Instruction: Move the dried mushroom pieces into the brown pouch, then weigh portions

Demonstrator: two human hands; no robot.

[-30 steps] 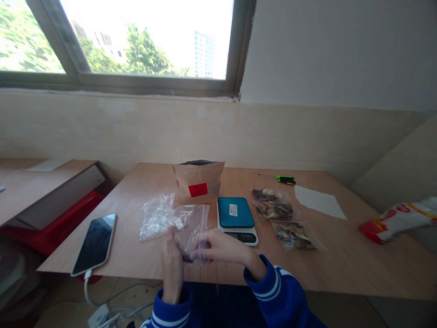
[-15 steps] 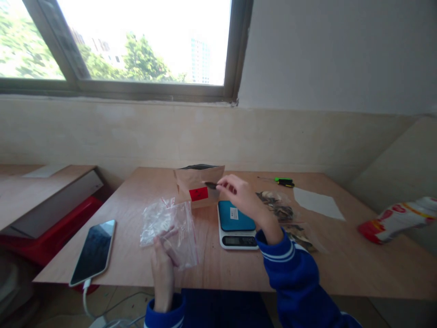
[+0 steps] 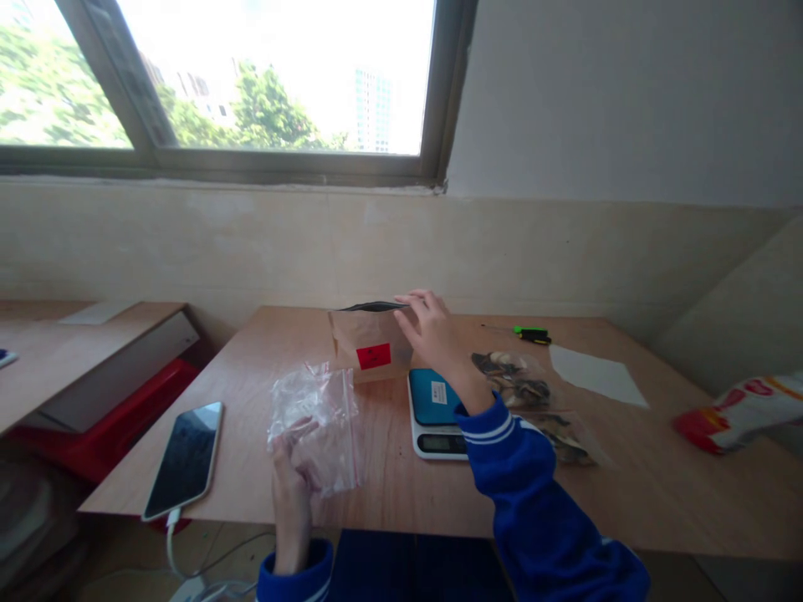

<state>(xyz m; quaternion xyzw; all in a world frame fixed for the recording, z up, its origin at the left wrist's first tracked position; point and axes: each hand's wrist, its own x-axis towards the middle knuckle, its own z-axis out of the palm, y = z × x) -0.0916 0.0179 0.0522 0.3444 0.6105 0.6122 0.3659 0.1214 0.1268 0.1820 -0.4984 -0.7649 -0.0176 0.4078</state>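
My left hand (image 3: 294, 493) is closed on a clear zip bag (image 3: 335, 431); another crumpled clear bag (image 3: 292, 401) lies against it. My right hand (image 3: 432, 339) is at the top right corner of a brown paper pouch (image 3: 348, 334) with a red label, its fingers apart. No dark piece shows in those fingers; whether they touch the pouch's rim I cannot tell. The pouch stands upright with its mouth open, and its inside is hidden. Below my right hand sits a kitchen scale (image 3: 430, 401) with a blue-green top, partly covered by my sleeve.
Clear bags of dried dark slices (image 3: 520, 385) lie right of the scale. Beyond them are a green-and-black screwdriver (image 3: 533, 336) and white paper (image 3: 595, 376). A red-and-white bottle (image 3: 733, 414) lies tilted at the right. A phone (image 3: 185, 460) on a cable lies at the left edge.
My right hand has moved up to the pouch's mouth and its fingers have spread; the dark piece it pinched is out of sight. My left hand keeps its hold on the zip bag.
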